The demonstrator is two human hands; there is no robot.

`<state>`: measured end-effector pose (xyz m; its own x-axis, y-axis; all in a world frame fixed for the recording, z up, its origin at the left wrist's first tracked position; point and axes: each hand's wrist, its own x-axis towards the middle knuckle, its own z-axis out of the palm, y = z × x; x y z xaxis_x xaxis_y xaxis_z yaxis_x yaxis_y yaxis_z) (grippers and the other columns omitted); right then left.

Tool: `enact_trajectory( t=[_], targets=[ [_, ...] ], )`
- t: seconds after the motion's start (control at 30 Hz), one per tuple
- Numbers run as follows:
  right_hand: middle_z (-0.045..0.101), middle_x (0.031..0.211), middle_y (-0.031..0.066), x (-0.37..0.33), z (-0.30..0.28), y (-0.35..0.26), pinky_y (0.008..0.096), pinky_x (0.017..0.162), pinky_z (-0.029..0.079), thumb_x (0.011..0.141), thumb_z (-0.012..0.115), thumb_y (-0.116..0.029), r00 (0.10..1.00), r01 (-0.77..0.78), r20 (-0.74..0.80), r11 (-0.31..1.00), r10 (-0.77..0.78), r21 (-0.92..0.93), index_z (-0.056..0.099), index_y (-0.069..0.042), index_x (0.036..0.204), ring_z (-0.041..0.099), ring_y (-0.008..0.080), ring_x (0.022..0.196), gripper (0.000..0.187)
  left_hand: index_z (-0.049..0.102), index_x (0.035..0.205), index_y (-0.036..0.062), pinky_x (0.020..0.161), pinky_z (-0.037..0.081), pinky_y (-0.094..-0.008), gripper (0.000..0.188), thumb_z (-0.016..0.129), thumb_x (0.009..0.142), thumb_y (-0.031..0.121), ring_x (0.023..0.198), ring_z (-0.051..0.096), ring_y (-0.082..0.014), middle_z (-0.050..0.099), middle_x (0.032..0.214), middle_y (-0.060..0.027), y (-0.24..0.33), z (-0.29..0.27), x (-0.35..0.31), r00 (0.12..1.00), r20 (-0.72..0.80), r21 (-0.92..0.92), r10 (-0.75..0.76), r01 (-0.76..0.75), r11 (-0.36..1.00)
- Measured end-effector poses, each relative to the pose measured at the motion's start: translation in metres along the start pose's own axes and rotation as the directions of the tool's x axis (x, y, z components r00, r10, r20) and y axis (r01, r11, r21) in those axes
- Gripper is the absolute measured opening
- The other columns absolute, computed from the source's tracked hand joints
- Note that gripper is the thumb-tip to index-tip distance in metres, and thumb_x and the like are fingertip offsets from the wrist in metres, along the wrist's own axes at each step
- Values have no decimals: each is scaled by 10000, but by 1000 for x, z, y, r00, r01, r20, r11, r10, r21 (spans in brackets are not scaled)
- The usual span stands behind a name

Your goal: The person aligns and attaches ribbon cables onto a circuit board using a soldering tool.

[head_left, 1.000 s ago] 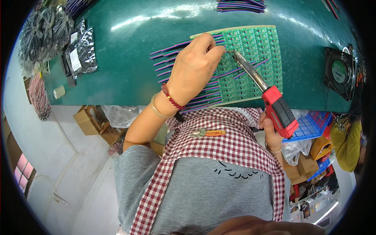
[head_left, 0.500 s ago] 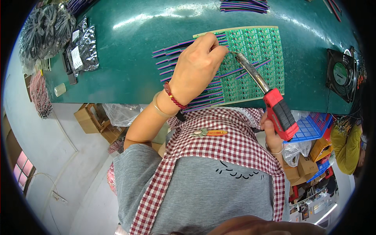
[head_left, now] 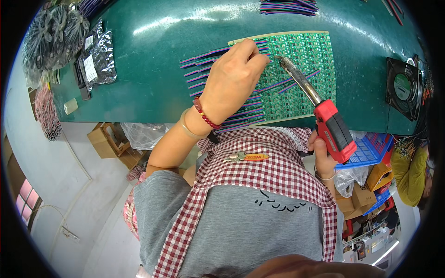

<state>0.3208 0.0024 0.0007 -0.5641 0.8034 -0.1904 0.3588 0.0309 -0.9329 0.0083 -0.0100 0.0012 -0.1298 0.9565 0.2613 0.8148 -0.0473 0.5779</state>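
Observation:
A panel of green circuit boards (head_left: pixel 301 51) lies on the table, with short multicoloured ribbon wires (head_left: pixel 243 118) along its left side. My left hand (head_left: pixel 236 76) rests over these wires, thumb and fingers pinched together above the panel. Whatever is between its fingertips is hidden. My right hand (head_left: pixel 324 160) is closed around the red and black handle of a soldering iron (head_left: pixel 336 132). The iron's dark tip points up and left over the panel, a little to the right of my left fingertips. Two loose ribbon wires (head_left: pixel 299 82) lie across the panel under the iron's shaft.
A green table (head_left: pixel 153 69) carries the work. More ribbon wires (head_left: pixel 288 7) lie at its far edge. A black fan (head_left: pixel 402 88) stands at the right. Black plastic bags (head_left: pixel 99 60) and wire bundles are at the left. Below the right edge sits a blue crate (head_left: pixel 371 150).
The soldering iron has shifted slightly right, and its tip has drawn away from my left fingertips. My left hand has stayed almost still.

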Motion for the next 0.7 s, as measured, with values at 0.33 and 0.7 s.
enact_trajectory(
  t=[0.33,0.7],
  targets=[
    [571,725,69,6,3,-6,259,545,410,963,613,-288,1000,17,1,1000,-17,-5,519,61,1281,501,112,596,482,678,905,30,648,523,-351,148,736,773,-6,747,614,-245,565,853,-84,1,1,0,1000,-14,16,14,-14,1000],
    [569,696,73,14,4,-22,260,522,385,971,596,-335,996,9,-91,987,6,158,507,55,1303,474,115,546,520,689,911,46,671,515,-351,149,740,774,20,775,609,-234,575,858,-71,0,0,-1,1000,-4,67,21,-21,998]
  ],
)
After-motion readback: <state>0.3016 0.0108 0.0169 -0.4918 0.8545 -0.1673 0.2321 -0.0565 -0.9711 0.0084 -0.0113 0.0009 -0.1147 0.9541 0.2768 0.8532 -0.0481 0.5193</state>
